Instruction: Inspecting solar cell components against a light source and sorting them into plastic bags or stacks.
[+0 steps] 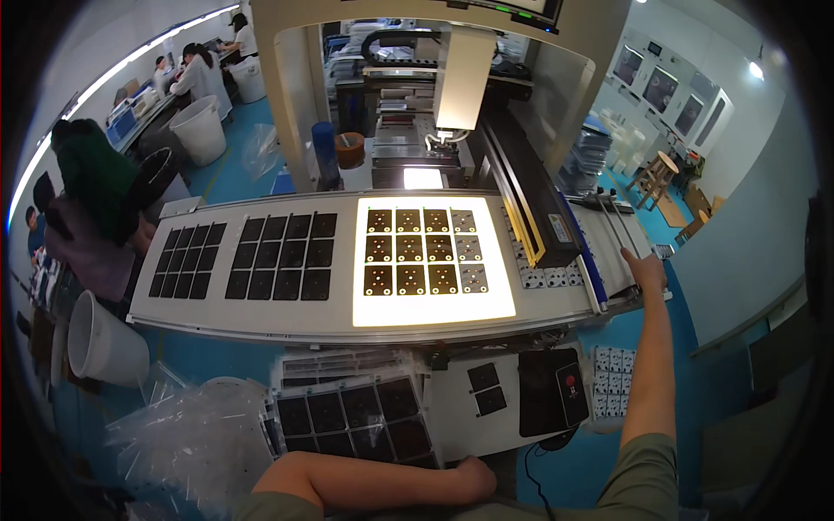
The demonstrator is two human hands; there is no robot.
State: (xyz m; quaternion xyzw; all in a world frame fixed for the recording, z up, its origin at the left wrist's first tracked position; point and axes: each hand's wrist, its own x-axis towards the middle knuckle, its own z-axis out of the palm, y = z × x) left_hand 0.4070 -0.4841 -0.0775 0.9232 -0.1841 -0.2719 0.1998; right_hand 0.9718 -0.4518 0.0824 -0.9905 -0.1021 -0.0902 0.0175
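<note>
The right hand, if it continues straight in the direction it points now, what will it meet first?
The right hand rests at the right end of the white conveyor table, pointing up and slightly left. It would probably first meet the narrow belt track and then the machine's black side rail; depth is unclear.

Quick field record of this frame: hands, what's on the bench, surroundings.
right hand: stretched out to the machine's right end, resting on the conveyor edge; holds nothing visible
left hand: near body, by the tray of dark squares; grip unclear
light panel: lit, rows of square boards
dark trays: left of panel
control box: black, red button
</note>
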